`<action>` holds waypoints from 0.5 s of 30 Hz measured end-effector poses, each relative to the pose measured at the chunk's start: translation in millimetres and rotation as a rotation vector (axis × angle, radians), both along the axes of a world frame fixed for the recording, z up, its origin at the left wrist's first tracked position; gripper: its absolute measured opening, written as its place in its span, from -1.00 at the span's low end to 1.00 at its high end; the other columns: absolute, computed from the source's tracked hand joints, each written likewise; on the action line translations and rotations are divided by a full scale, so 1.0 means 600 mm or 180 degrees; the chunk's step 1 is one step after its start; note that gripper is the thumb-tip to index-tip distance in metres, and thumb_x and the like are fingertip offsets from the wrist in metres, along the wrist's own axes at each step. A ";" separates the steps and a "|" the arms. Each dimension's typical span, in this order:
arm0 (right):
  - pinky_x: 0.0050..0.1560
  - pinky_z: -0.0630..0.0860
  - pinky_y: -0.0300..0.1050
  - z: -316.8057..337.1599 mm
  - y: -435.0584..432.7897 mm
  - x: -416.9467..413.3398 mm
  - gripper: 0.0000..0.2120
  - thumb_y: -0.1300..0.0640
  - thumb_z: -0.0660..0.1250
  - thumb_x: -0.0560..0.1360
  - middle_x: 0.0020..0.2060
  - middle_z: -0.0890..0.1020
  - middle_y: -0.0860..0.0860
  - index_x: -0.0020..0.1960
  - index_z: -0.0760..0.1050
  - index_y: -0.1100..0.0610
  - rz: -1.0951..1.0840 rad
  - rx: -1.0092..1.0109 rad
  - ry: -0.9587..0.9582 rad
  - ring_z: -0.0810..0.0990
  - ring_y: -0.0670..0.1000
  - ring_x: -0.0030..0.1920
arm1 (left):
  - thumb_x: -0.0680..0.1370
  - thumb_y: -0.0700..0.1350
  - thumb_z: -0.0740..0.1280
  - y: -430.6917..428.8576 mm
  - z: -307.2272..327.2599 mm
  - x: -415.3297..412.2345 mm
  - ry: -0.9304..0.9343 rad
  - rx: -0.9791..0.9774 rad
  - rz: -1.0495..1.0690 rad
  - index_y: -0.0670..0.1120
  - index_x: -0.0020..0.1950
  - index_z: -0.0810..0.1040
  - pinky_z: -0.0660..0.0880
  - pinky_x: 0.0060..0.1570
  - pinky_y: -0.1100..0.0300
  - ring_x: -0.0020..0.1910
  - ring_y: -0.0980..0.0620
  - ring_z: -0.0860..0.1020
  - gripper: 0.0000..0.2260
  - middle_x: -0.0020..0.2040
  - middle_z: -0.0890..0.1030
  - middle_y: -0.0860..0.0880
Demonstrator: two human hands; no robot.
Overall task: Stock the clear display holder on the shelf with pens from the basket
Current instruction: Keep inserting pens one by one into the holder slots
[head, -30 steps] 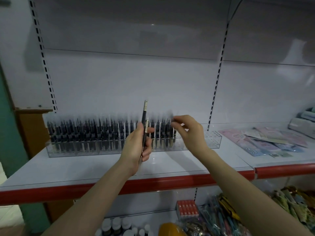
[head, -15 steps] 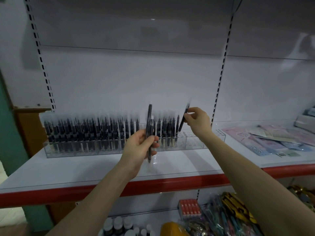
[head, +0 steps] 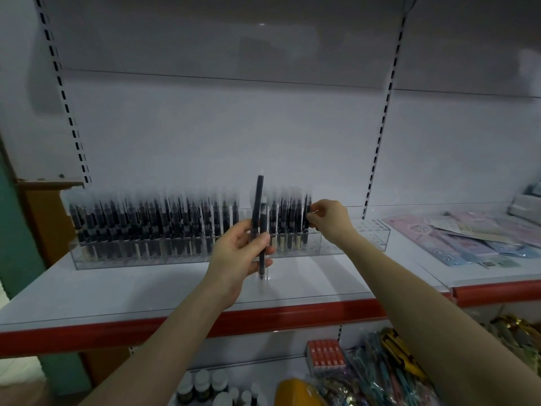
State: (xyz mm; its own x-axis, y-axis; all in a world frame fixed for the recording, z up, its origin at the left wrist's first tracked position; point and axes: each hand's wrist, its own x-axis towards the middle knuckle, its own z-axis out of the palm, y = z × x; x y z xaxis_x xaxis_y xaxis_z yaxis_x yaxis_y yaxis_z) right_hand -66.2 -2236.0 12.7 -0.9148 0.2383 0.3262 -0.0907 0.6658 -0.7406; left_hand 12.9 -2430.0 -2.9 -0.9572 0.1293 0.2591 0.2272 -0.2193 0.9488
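A long clear display holder (head: 351,244) stands on the white shelf, filled from its left end with several upright black pens (head: 146,224). Its right end holds empty slots. My left hand (head: 240,253) grips two black pens (head: 259,218) upright in front of the holder's middle. My right hand (head: 328,218) pinches a single black pen (head: 306,218) that stands in a slot at the right end of the filled rows. The basket is not in view.
The white shelf (head: 146,291) has a red front edge. Pastel flat packets (head: 468,241) lie on the shelf to the right. Below are small bottles (head: 205,388), a red box (head: 325,353) and bundled coloured pens (head: 380,370).
My right hand took one pen from my left hand's bunch, carried it right, and has lowered it into a slot. My left hand stays put, holding fewer pens.
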 end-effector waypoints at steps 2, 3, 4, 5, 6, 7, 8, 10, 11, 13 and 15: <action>0.12 0.52 0.10 -0.002 0.001 -0.003 -0.79 0.27 0.31 0.50 -0.04 0.64 0.25 0.11 0.53 0.31 -0.0033 -0.0072 -0.0023 0.61 0.20 0.02 | 0.53 -0.30 0.28 -0.001 -0.002 -0.001 -0.0007 0.0022 -0.0027 -0.06 0.04 0.53 0.62 -0.21 0.15 -0.28 0.12 0.62 -0.83 -0.30 0.63 0.04; 0.13 0.52 0.09 -0.003 0.002 -0.003 -0.78 0.26 0.31 0.50 -0.04 0.64 0.25 0.12 0.53 0.31 -0.0040 -0.0099 -0.0043 0.61 0.20 0.03 | 0.53 -0.30 0.28 -0.001 -0.003 -0.002 -0.0014 0.0031 -0.0045 -0.07 0.06 0.52 0.62 -0.21 0.15 -0.27 0.11 0.62 -0.82 -0.31 0.64 0.05; 0.14 0.52 0.06 -0.004 0.003 -0.003 -0.77 0.25 0.32 0.50 -0.03 0.64 0.24 0.13 0.52 0.31 -0.0042 -0.0091 -0.0067 0.60 0.20 0.04 | 0.53 -0.29 0.29 -0.002 -0.004 -0.002 -0.0016 0.0040 -0.0057 -0.07 0.07 0.51 0.61 -0.23 0.16 -0.26 0.10 0.63 -0.82 -0.31 0.65 0.05; 0.15 0.51 0.00 -0.004 0.003 -0.001 -0.73 0.24 0.33 0.50 0.00 0.63 0.23 0.16 0.51 0.31 -0.0050 -0.0063 -0.0068 0.60 0.19 0.06 | 0.53 -0.29 0.29 -0.002 -0.004 -0.002 -0.0016 0.0048 -0.0060 -0.08 0.06 0.50 0.61 -0.24 0.17 -0.26 0.09 0.63 -0.83 -0.30 0.66 0.05; 0.14 0.48 -0.08 -0.005 0.003 0.004 -0.70 0.21 0.34 0.50 0.02 0.63 0.20 0.20 0.49 0.30 -0.0096 -0.0056 -0.0006 0.58 0.16 0.08 | 0.53 -0.29 0.29 -0.002 -0.004 -0.002 -0.0019 0.0062 -0.0060 -0.09 0.06 0.49 0.60 -0.26 0.18 -0.26 0.08 0.64 -0.84 -0.30 0.66 0.03; 0.11 0.46 -0.14 -0.004 0.001 0.013 -0.68 0.19 0.33 0.50 0.02 0.62 0.18 0.22 0.48 0.30 -0.0175 -0.0121 0.0157 0.58 0.13 0.08 | 0.52 -0.29 0.30 -0.003 -0.004 -0.001 -0.0025 0.0084 -0.0063 -0.09 0.05 0.49 0.60 -0.28 0.19 -0.27 0.08 0.64 -0.85 -0.29 0.66 0.02; 0.10 0.46 -0.16 -0.002 -0.003 0.026 -0.70 0.17 0.32 0.51 0.00 0.63 0.15 0.19 0.50 0.28 -0.0243 -0.0288 0.0400 0.58 0.11 0.06 | 0.52 -0.29 0.30 -0.004 -0.003 0.000 -0.0030 0.0116 -0.0065 -0.09 0.03 0.48 0.59 -0.30 0.19 -0.27 0.07 0.64 -0.85 -0.28 0.66 0.01; 0.04 0.56 -0.08 0.004 -0.019 0.060 -0.83 0.14 0.30 0.52 -0.14 0.65 0.09 0.03 0.56 0.21 -0.0133 -0.0862 0.0818 0.63 0.05 -0.07 | 0.51 -0.29 0.31 -0.005 -0.003 0.001 -0.0040 0.0163 -0.0072 -0.08 0.01 0.47 0.59 -0.31 0.19 -0.27 0.07 0.65 -0.86 -0.25 0.65 -0.02; -0.01 0.59 -0.04 0.008 -0.030 0.079 -0.88 0.12 0.30 0.52 -0.21 0.66 0.05 -0.07 0.56 0.16 0.0074 -0.1109 0.0862 0.63 0.02 -0.14 | 0.51 -0.29 0.31 -0.004 -0.002 0.002 -0.0045 0.0171 -0.0080 -0.08 0.00 0.46 0.59 -0.30 0.18 -0.27 0.07 0.65 -0.86 -0.24 0.65 -0.03; -0.10 0.59 -0.11 0.019 -0.055 0.115 -0.89 0.06 0.32 0.51 -0.25 0.66 0.01 -0.16 0.56 0.07 0.0628 -0.1385 0.0703 0.64 -0.06 -0.21 | 0.52 -0.29 0.31 0.001 -0.001 0.004 -0.0046 0.0165 -0.0107 -0.08 -0.01 0.45 0.60 -0.29 0.17 -0.27 0.06 0.65 -0.86 -0.21 0.64 -0.04; -0.17 0.57 -0.24 0.027 -0.076 0.136 -0.92 0.04 0.34 0.49 -0.23 0.66 -0.03 -0.12 0.55 0.03 0.1018 -0.1467 0.0505 0.64 -0.14 -0.23 | 0.52 -0.28 0.30 0.007 0.000 0.009 -0.0021 0.0133 -0.0154 -0.08 -0.02 0.45 0.60 -0.28 0.16 -0.27 0.06 0.65 -0.87 -0.19 0.64 -0.06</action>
